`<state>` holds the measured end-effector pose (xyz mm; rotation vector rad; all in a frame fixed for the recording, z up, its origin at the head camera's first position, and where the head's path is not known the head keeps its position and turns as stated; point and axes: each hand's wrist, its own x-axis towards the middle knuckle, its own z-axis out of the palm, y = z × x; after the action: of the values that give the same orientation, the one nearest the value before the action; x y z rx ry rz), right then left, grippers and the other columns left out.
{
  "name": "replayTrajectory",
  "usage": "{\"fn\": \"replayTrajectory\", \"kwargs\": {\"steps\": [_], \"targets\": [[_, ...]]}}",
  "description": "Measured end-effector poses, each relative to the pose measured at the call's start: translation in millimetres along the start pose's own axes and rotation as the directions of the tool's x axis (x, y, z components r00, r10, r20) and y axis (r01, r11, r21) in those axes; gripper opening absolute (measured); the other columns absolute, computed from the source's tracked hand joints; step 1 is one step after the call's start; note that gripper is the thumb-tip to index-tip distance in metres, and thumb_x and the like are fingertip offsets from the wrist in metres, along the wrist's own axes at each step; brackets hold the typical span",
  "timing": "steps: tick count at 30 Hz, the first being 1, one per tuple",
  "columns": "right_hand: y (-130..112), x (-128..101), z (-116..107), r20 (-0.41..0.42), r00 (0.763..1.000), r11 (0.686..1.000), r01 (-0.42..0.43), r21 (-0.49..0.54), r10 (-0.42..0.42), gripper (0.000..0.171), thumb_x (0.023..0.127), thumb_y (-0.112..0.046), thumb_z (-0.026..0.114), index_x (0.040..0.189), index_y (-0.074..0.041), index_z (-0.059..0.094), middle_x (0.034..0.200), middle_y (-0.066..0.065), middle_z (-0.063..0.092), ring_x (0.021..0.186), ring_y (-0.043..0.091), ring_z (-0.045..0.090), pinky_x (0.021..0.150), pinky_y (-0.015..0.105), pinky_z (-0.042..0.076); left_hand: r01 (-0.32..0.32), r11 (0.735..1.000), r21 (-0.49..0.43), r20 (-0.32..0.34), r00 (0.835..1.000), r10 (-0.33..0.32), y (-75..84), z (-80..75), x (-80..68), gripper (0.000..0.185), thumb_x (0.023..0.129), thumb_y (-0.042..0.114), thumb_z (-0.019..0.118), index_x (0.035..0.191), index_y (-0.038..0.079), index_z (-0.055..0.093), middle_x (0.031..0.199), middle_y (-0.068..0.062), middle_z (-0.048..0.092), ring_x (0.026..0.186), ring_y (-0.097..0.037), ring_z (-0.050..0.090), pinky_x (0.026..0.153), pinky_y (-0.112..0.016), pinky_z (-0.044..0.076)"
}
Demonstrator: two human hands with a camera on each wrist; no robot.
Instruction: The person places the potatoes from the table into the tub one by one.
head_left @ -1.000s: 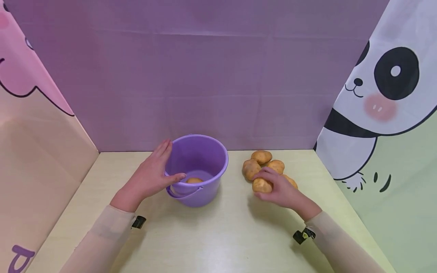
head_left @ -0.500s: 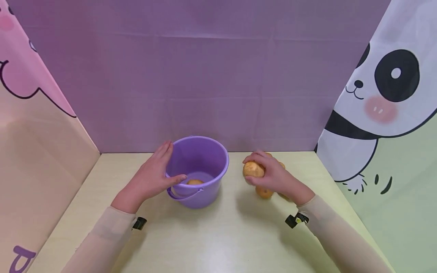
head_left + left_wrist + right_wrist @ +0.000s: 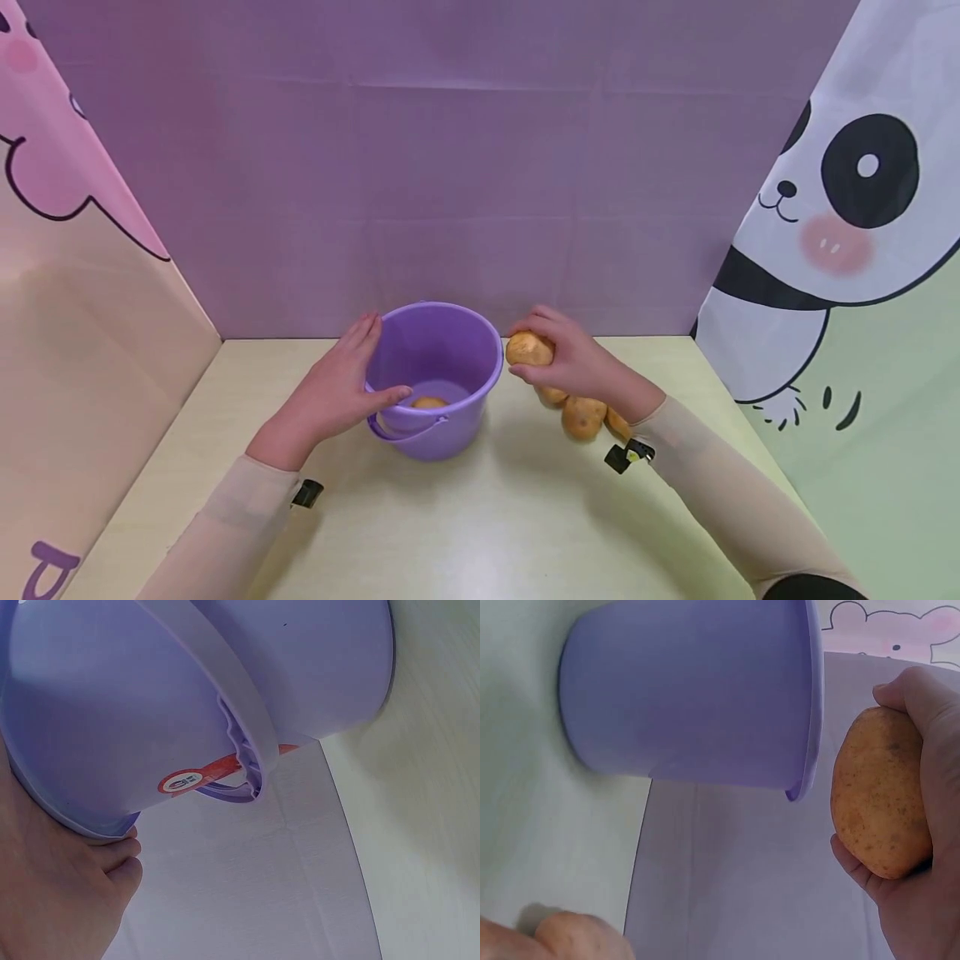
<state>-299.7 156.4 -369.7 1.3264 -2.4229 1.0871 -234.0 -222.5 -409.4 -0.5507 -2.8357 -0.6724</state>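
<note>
right grip [image 3: 570, 362] | potato [image 3: 529, 349]: tan, speckled, oval | beside bucket [image 3: 450, 433]

The head camera looks forward and down from above onto the pale yellow-green tabletop [image 3: 480, 517], taking in both forearms. Each wrist camera sits low and very close, tilted sideways: the left against the round purple plastic bucket [image 3: 150, 697], the right facing the same bucket's opposite wall [image 3: 690, 697], which all three views share.
</note>
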Motion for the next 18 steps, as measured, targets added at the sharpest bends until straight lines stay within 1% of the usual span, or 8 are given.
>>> {"fn": "replayTrajectory", "kwargs": {"steps": [5, 11, 14, 18], "targets": [[-1.7, 14.8, 3.9, 0.02, 1.0, 0.999, 0.003, -0.032, -0.003, 0.038, 0.091, -0.023, 0.091, 0.125, -0.013, 0.077, 0.117, -0.005, 0.064, 0.098, 0.016, 0.064, 0.074, 0.034, 0.063, 0.0, 1.0, -0.001, 0.002, 1.0, 0.0, 1.5, -0.2, -1.0, 0.123, 0.097, 0.071, 0.073, 0.171, -0.011, 0.019, 0.182, -0.026, 0.013, 0.169, -0.045, 0.012, 0.133, -0.064, 0.022], [-7.7, 32.0, 7.9, 0.044, 0.999, 0.998, 0.008, -0.063, -0.005, 0.037, 0.091, -0.027, 0.089, 0.126, -0.02, 0.076, 0.119, -0.006, 0.064, 0.097, 0.015, 0.065, 0.075, 0.033, 0.062, 0.009, 1.0, 0.003, 0.011, 1.0, -0.009, 0.2, 0.0, -1.1, 0.123, 0.097, 0.071, 0.073, 0.171, -0.01, 0.019, 0.182, -0.025, 0.012, 0.169, -0.043, 0.011, 0.133, -0.063, 0.022], [-11.0, 40.3, 10.3, 0.057, 0.998, 0.998, 0.01, -0.06, -0.006, 0.038, 0.091, -0.027, 0.089, 0.126, -0.018, 0.076, 0.12, -0.005, 0.064, 0.097, 0.015, 0.065, 0.076, 0.032, 0.062, 0.008, 1.0, 0.006, 0.009, 1.0, -0.008, -0.1, -0.1, -0.1, 0.123, 0.097, 0.071, 0.073, 0.171, -0.01, 0.019, 0.182, -0.025, 0.012, 0.169, -0.044, 0.011, 0.133, -0.063, 0.022], [-12.3, 51.7, 16.3, 0.074, 0.997, 0.999, 0.031, -0.04, -0.028, 0.04, 0.091, -0.025, 0.09, 0.127, -0.015, 0.076, 0.12, -0.002, 0.064, 0.099, 0.016, 0.065, 0.077, 0.032, 0.062, 0.016, 1.0, 0.003, 0.015, 1.0, -0.016, -0.1, -0.1, 0.4, 0.124, 0.096, 0.071, 0.074, 0.171, -0.01, 0.018, 0.183, -0.025, 0.011, 0.169, -0.043, 0.01, 0.133, -0.064, 0.021]]}}
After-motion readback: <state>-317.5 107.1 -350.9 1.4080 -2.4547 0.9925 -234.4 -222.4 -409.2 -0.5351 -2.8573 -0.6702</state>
